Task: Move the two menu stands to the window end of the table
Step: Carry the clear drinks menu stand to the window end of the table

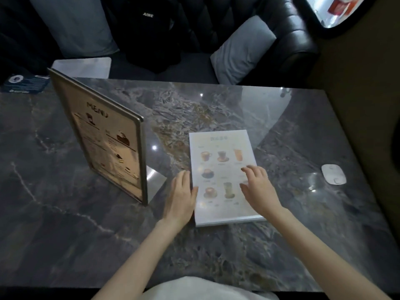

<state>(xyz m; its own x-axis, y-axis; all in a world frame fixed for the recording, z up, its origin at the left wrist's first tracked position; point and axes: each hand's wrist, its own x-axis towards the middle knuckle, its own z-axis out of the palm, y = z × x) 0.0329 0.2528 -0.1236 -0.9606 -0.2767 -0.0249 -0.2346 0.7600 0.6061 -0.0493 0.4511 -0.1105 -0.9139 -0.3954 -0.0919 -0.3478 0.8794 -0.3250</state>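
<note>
Two menu stands are on the dark marble table (65, 224). The metal-framed one (104, 137), headed MENU, stands upright on a steel base at the left centre. The white drinks menu stand (220, 161) leans back in the middle, its face up toward me. My left hand (180, 195) rests flat against its left edge, fingers together, thumb on the face. Above its lower right part my right hand (258, 187) hovers with fingers spread and curled. Neither hand clearly grips it.
A small white oval device (333, 174) lies near the table's right end. A dark printed card (26, 83) and a steel plate (83, 66) sit at the far left corner. Behind the table is a black sofa with grey cushions (242, 50); a bright window (337, 9) shows top right.
</note>
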